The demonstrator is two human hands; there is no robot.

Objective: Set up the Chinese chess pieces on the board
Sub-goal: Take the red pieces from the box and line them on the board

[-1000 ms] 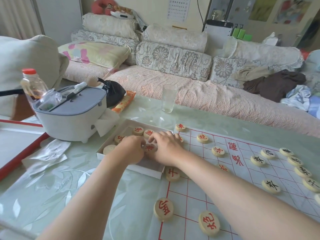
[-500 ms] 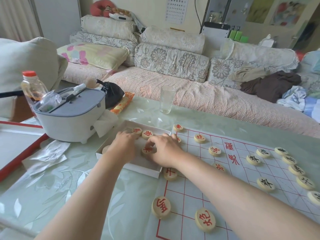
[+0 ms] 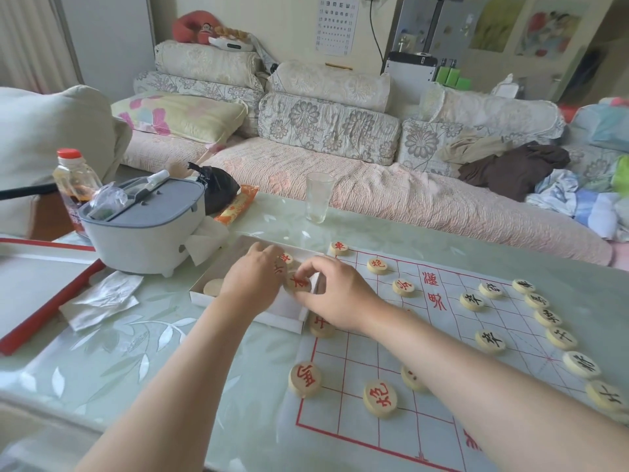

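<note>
Right hand (image 3: 335, 294) pinches red-lettered piece (image 3: 298, 283) (character unclear).

Soft, even daylight fills the room, bright and slightly washed out toward the pale curtain (image 3: 30, 42) at upper left. The glossy green glass worktop (image 3: 143, 352) carries diffuse glare and faint reflections. Shadows under the round wooden chess pieces (image 3: 379, 398) are weak. Wide-angle distortion bends straight edges near the borders. Both hands (image 3: 337, 294) look slightly motion-blurred, and fine detail is smeared by compression.
</note>
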